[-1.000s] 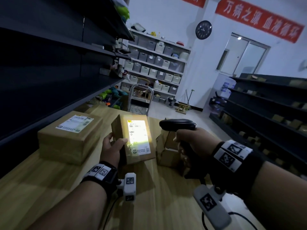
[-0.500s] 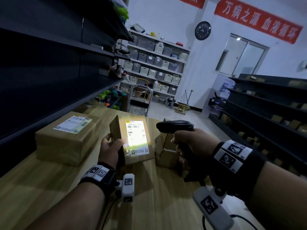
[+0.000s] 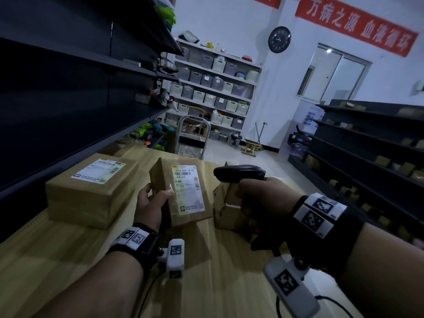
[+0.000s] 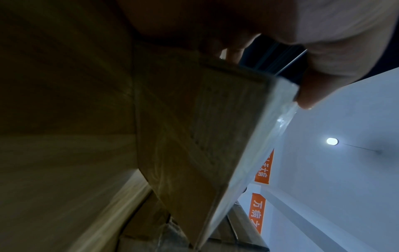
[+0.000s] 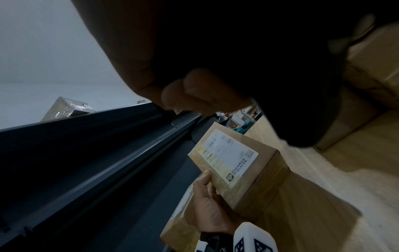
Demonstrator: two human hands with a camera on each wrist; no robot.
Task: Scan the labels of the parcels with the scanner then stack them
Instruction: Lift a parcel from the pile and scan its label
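My left hand (image 3: 152, 198) grips a small cardboard parcel (image 3: 183, 191) tilted up off the wooden table (image 3: 218, 260), thumb on its front, white label (image 3: 187, 188) facing me. In the left wrist view the parcel (image 4: 194, 136) fills the middle under my thumb. My right hand (image 3: 259, 193) grips a black handheld scanner (image 3: 238, 173), head pointing left just right of the parcel. From the right wrist view I see the labelled parcel (image 5: 233, 160) and my left hand (image 5: 207, 196). A larger labelled parcel (image 3: 91, 189) lies flat at the left. More boxes (image 3: 226, 210) sit behind the scanner hand.
Dark metal shelving (image 3: 68, 99) runs along the left of the table, and another dark shelf unit (image 3: 367, 157) with small boxes stands at the right. A trolley (image 3: 191, 138) stands beyond the table's far end. White shelves of bins (image 3: 213, 88) line the back wall.
The bright scanner light that lit the label earlier has gone out. The parcel and both hands have stayed almost where they were.
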